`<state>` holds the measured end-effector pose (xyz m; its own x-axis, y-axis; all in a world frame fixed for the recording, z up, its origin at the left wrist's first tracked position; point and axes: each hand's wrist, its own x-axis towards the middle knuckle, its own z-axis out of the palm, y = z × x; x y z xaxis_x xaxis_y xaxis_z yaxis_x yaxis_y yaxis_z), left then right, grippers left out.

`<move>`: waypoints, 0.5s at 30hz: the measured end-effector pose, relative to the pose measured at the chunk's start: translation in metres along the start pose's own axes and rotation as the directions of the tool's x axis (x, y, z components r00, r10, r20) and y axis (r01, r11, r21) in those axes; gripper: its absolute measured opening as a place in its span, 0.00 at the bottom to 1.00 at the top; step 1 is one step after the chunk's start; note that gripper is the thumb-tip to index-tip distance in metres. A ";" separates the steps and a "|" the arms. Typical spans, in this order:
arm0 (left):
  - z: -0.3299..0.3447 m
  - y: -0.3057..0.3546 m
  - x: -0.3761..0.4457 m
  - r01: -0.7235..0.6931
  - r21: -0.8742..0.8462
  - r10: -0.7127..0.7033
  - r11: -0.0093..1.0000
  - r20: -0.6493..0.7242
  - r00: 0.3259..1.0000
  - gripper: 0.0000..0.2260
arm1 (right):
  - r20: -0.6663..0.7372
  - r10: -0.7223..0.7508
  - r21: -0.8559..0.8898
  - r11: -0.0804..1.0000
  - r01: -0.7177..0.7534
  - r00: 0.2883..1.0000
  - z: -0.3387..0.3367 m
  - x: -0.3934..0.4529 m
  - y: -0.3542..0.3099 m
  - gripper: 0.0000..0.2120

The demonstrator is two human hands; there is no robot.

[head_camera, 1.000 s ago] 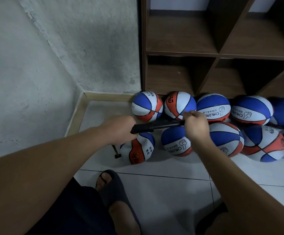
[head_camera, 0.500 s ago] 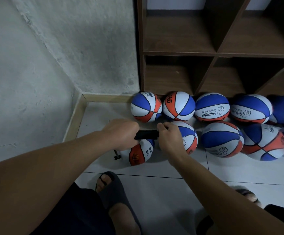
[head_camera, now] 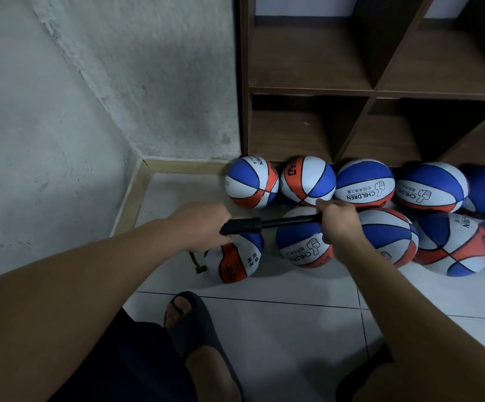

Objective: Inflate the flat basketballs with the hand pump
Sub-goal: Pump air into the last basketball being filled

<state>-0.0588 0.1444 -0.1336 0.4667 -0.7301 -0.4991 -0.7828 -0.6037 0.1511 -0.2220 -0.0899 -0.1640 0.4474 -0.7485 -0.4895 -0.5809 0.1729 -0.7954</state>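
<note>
Black pump barrel (head_camera: 242, 226) is gripped in my left hand (head_camera: 203, 224); my right hand (head_camera: 337, 220) is curled round the handle and has drawn the rod (head_camera: 290, 221) back out after the half-second-old compressed position: an intake stroke. The flat basketball (head_camera: 235, 261) lies on the floor tile below my left hand, hose (head_camera: 196, 262) at its left. Shelf compartments (head_camera: 308, 134) hold nothing.

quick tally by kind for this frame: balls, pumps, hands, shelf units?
Balls: 10 in view, the nearest one below the left hand; two at the right edge are cut off
Pump: 1
Hands: 2, left hand and right hand
Shelf unit: 1
Total: 14
</note>
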 end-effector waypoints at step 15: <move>-0.002 0.018 -0.002 -0.071 0.122 0.072 0.990 -0.006 0.997 0.12 | 0.181 -0.224 -0.063 0.969 0.238 0.958 0.070 -0.061 0.014 0.16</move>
<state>-0.0726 0.1344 -0.1281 0.4116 -0.7735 -0.4820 -0.8581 -0.5071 0.0810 -0.2094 0.0030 -0.1705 0.6812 -0.6399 -0.3555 -0.4995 -0.0512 -0.8648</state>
